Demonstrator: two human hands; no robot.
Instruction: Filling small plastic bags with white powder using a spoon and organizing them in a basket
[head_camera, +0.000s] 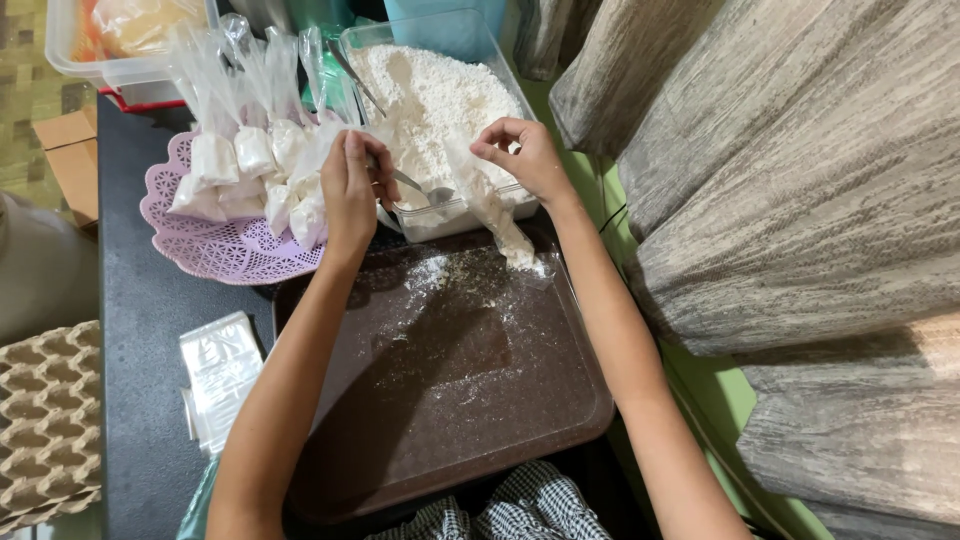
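Observation:
My left hand (352, 186) grips a metal spoon (425, 189) whose bowl reaches into the near edge of a clear plastic container (452, 215) full of white flour (437, 92). My right hand (522, 154) pinches the top of a small clear plastic bag (497, 215) that hangs down, with white flour in its bottom resting on the brown tray (450, 400). Spilled flour dusts the far part of the tray. A second spoon handle (355, 78) sticks up out of the flour.
A lilac lattice basket (215, 250) at the left holds several filled, tied flour bags (262, 165). A stack of flat clear bags (217, 375) lies on the black table, with cardboard egg trays (45, 420) beside it. Grey striped curtain (800, 200) hangs on the right.

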